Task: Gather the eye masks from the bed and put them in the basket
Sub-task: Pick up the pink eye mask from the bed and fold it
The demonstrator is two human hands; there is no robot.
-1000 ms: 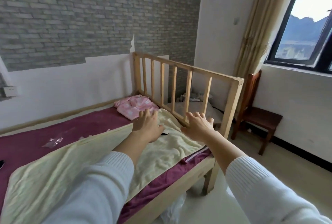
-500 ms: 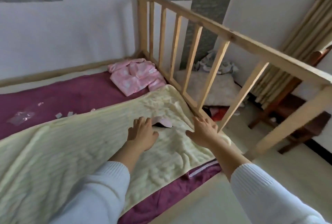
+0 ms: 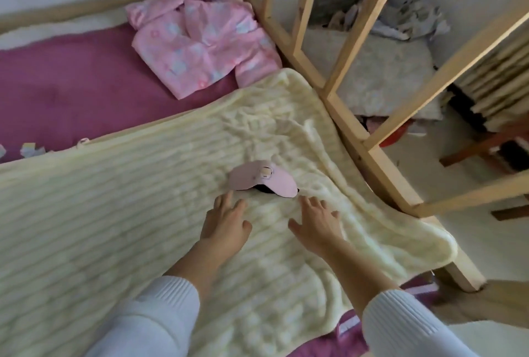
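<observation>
A pink eye mask point(image 3: 262, 178) lies on the cream blanket point(image 3: 114, 199) that covers the bed, with a dark strap or a second dark piece peeking out under its near edge. My left hand point(image 3: 226, 223) hovers just short of the mask, fingers apart and empty. My right hand point(image 3: 316, 225) is beside it to the right, also spread and empty, its fingertips close to the mask's right end. No basket is in view.
A pink pyjama top point(image 3: 197, 38) lies on the purple sheet point(image 3: 71, 84) at the back. The wooden slatted bed rail point(image 3: 337, 90) runs along the right. Past it lie a pale cushion point(image 3: 380, 70), crumpled clothes and a wooden chair point(image 3: 486, 147).
The view has tilted down and moved closer to the bed. Both hands have drawn in toward the pink eye mask, which now shows fully in front of the fingertips.
</observation>
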